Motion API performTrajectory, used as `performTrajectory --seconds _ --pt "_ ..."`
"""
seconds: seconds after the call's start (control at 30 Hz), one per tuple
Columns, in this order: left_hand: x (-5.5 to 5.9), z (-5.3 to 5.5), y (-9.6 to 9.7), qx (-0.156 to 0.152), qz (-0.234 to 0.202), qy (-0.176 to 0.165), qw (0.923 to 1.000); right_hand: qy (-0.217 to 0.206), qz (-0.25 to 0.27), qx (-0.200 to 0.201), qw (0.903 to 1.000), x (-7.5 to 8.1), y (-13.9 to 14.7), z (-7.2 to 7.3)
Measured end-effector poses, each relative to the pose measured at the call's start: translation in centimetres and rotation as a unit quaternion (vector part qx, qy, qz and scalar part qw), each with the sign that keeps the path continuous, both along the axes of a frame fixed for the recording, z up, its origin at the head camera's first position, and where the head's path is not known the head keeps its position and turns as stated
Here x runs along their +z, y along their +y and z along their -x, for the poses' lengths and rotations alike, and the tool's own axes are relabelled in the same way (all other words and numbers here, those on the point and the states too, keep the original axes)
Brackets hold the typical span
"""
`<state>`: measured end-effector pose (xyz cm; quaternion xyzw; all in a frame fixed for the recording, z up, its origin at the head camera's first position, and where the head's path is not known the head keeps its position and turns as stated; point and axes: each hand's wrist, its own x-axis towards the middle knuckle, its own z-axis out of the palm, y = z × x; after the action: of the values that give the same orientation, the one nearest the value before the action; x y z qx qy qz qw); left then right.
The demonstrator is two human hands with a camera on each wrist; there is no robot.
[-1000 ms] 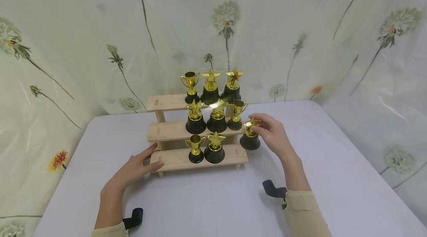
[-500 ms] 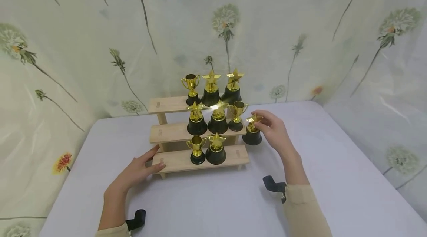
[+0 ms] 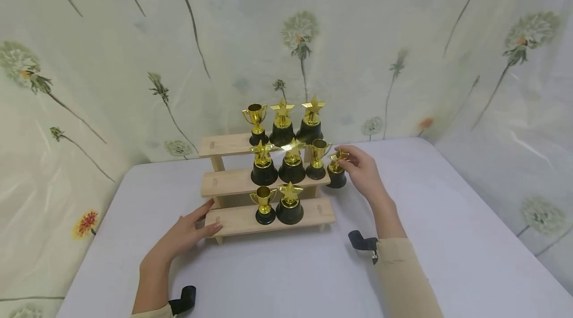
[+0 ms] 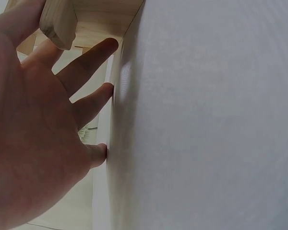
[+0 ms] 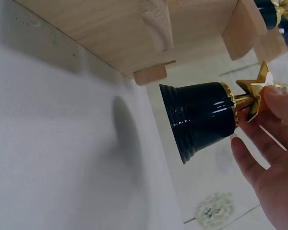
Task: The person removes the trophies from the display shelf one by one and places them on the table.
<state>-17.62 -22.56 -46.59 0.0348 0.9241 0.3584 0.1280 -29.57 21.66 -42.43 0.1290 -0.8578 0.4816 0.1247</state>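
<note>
My right hand [image 3: 363, 171] pinches a gold star trophy [image 5: 197, 115] by its star, the black base hanging down. It is off the table, beside the right end of the middle tier of a three-tier wooden stand [image 3: 233, 181]. At the stand's lower left end, my left hand [image 3: 181, 233] holds the bottom board between thumb and index finger; its other fingers are spread, their tips near or on the table in the left wrist view. The bottom tier bears a gold cup trophy [image 3: 264, 203] and a star trophy [image 3: 290, 204].
Two star trophies and a cup trophy [image 3: 317, 159] stand on the middle tier. On the top tier are another cup trophy [image 3: 256, 121] and two star trophies. The white table [image 3: 286, 278] meets a flower-print backdrop [image 3: 241, 34] behind the stand.
My right hand has moved the star trophy a little farther back, close to the middle tier's right end. The left hand stays at the bottom board. The head view has tilted slightly.
</note>
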Motion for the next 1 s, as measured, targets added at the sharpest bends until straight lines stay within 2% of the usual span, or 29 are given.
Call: performTrajectory --seconds 0.23,0.47,0.73,1.0 --pt "0.1 -0.2 0.0 0.005 -0.005 -0.002 1.0 -0.012 0.005 0.009 0.9999 -0.2 -0.4 0.7" --pt "0.1 -0.2 0.1 0.006 -0.006 0.004 1.0 -0.023 -0.004 0.004 0.9997 -0.3 -0.7 2.3" --pt "0.5 -0.2 0.0 0.013 -0.017 0.004 0.9998 -0.033 -0.018 -0.002 0.9993 -1.2 -0.7 3.5" --pt "0.3 -0.3 0.1 0.018 -0.019 0.015 0.9995 -0.041 -0.017 -0.009 0.999 -2.2 -0.8 4.4"
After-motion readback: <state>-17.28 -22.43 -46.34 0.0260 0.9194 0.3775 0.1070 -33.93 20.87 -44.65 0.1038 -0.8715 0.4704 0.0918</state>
